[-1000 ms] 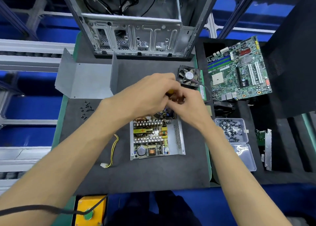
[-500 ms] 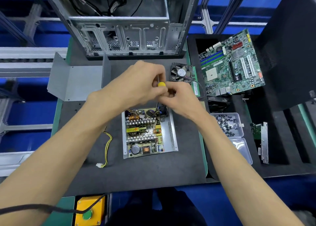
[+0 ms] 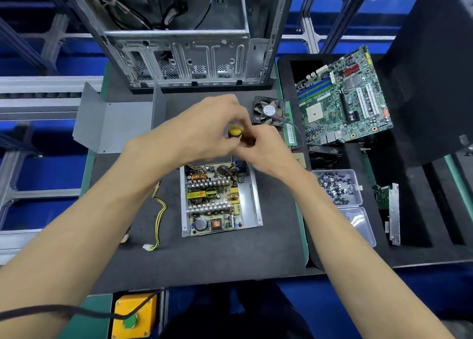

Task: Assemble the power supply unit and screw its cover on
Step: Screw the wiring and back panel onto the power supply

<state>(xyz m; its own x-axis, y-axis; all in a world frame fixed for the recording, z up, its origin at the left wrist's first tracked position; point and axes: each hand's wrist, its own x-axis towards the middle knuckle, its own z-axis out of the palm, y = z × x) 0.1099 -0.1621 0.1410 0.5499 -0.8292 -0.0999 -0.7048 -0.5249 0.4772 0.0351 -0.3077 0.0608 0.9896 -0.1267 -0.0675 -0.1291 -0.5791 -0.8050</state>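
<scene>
A yellow button box (image 3: 134,315) with 1 green button is sitting at the near edge, with a black cable running to it. 2 bare forearms are reaching forward over the dark mat (image 3: 217,256). 1 open power supply unit (image 3: 220,197) is lying flat mid-mat with its circuit board showing and no cover on it. 1 yellow-black wire lead (image 3: 158,215) is trailing off its left side, ending in a white plug.

Just past the unit's far edge both hands are meeting. Left hand (image 3: 197,131) is curling its fingers round the yellow-capped screwdriver (image 3: 235,131), grasping the handle. Right hand (image 3: 266,151) is also bending its fingers in at the screwdriver, pinching just below the cap; the exact fingertip contact is hidden. The screwdriver tip is hidden by the hands.

To the right, 1 clear plastic box (image 3: 357,185) is holding many small dark screws, too many to count; its clear lid (image 3: 363,226) is lying open on the near side, contents unclear. 1 bracketed card (image 3: 391,210) is lying further right in a foam tray (image 3: 435,223).

Farther back: 1 bent grey metal cover (image 3: 115,126) on the left, 1 black fan (image 3: 268,110) in the middle, 1 green motherboard (image 3: 343,100) on the right. 1 open metal PC case (image 3: 184,44) is standing at the far edge.
</scene>
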